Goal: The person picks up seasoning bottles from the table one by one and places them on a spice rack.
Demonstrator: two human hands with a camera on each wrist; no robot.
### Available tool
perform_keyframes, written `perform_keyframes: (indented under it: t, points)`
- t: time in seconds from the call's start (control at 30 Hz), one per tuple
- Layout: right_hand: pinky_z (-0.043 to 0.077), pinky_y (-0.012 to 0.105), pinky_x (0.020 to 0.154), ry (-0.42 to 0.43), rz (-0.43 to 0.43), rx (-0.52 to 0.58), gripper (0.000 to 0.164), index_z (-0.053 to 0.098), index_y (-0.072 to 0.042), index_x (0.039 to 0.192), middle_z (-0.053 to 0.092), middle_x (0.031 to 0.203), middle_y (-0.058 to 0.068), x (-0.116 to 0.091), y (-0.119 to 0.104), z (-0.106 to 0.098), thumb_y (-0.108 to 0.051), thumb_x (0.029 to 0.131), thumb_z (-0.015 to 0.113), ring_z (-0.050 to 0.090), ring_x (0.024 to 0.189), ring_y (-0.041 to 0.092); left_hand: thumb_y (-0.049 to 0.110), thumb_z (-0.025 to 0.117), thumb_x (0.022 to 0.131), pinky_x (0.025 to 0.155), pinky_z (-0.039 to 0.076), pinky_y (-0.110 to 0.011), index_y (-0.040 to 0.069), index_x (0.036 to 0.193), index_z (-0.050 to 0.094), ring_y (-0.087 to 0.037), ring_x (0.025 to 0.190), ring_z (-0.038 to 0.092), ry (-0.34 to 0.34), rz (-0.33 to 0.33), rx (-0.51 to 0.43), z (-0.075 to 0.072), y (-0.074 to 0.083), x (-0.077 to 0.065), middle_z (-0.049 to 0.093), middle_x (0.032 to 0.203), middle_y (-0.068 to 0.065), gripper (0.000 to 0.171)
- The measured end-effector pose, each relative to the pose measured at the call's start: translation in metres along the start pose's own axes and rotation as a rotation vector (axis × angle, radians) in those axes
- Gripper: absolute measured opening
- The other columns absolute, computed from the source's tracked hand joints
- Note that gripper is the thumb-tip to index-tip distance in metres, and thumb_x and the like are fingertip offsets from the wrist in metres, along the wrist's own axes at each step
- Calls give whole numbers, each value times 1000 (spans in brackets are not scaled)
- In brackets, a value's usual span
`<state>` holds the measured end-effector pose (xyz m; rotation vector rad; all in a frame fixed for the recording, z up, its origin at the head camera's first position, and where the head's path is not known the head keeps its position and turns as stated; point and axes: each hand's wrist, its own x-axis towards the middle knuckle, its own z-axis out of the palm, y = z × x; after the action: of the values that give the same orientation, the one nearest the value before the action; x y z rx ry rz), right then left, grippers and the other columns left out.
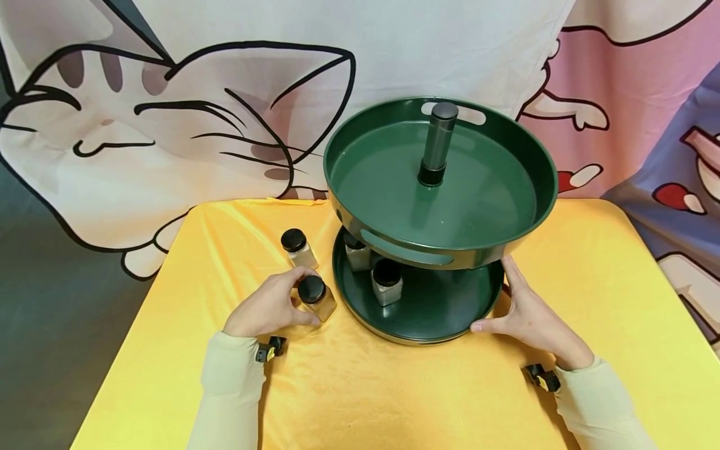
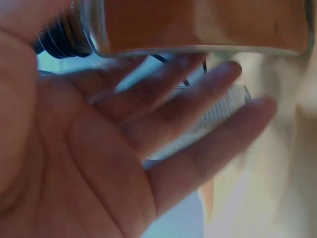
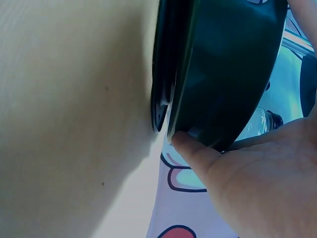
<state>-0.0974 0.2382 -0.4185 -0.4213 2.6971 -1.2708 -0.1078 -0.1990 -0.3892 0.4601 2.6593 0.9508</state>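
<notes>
My left hand [image 1: 275, 303] is around a square glass jar [image 1: 322, 304] with a black lid on the yellow cloth, thumb on the near side and fingers behind. In the left wrist view the jar [image 2: 198, 27] shows reddish-brown contents and the fingers [image 2: 198, 166] are spread and nearly straight. Beyond it stands another black-lidded jar [image 1: 300, 252]. At the right side of a two-tier round green tray, my right hand [image 1: 529, 319] is spread against the lower tier [image 1: 427, 315]. Its thumb [image 3: 193, 151] touches that tier's outer edge.
Two black-lidded jars, one in front [image 1: 387, 289] and one farther left [image 1: 358, 255], stand on the lower tier. Overhead, the upper tier [image 1: 382, 187] overhangs them, with slotted handles and a central post [image 1: 440, 140]. A printed cloth [image 1: 439, 44] hangs behind the table.
</notes>
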Motion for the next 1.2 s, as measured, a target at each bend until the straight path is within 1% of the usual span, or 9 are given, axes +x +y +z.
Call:
perform_keyframes:
  t: [0.13,0.37,0.5,0.6,0.7,0.8,0.93,1.07,1.2]
  points:
    - [24,58,100,-5,10,6,133,-8,-36,147,-4,153,-6,-1,0,1,-36,55,89,8,139,22,32,86,62,62,46,-28,22,118,51,-15,63,55,0,5,-33,2,-1,2,60,90,8,67]
    - [26,58,99,-13,9,-14,133,-7,-35,147,-2,154,-5,1,0,0,-37,55,88,12,138,25,34,85,64,59,45,-26,23,113,55,-15,61,55,31,31,2,1,-2,2,60,85,10,59]
    - [22,60,101,-27,45,-43,129,-8,-30,148,-3,154,1,-2,-1,-2,-38,60,86,10,139,31,34,83,66,57,44,-26,22,113,56,-16,60,54,37,52,16,1,-2,1,61,88,11,55]
    - [23,61,100,-33,62,-50,122,-6,-28,148,-2,155,3,-3,-1,-3,-37,66,83,10,139,34,31,83,66,61,47,-28,21,114,57,-14,65,57,46,64,15,1,-2,2,61,92,12,56]
    - [28,52,100,-32,55,-20,113,-2,-31,148,2,154,-2,-3,-1,-5,-34,70,80,14,139,28,29,83,66,70,50,-32,20,114,57,-10,76,60,65,81,22,2,-3,3,62,95,12,55]
    - [34,33,100,-30,27,12,103,1,-33,147,7,153,-7,-3,1,-8,-28,76,76,16,138,19,29,83,65,78,51,-35,20,114,58,-7,86,60,85,101,40,4,-3,4,62,97,13,55]
    - [33,13,95,-32,-14,4,88,5,-29,148,9,153,-5,-2,4,-12,-23,85,67,16,138,13,29,81,65,77,51,-35,25,111,58,-7,85,59,103,112,40,3,-4,3,62,97,14,52]
    - [36,14,92,-54,-40,42,79,6,-26,148,9,153,-4,-3,6,-15,-17,91,59,15,138,17,27,79,66,79,50,-36,31,110,57,-5,86,59,119,111,21,-1,-2,0,61,98,17,49]
    - [36,13,92,-85,-73,126,76,5,-26,149,6,154,-4,-5,6,-16,-10,93,54,14,139,18,27,78,67,80,49,-37,34,112,56,-1,87,57,139,130,12,-5,3,-4,60,98,20,50]
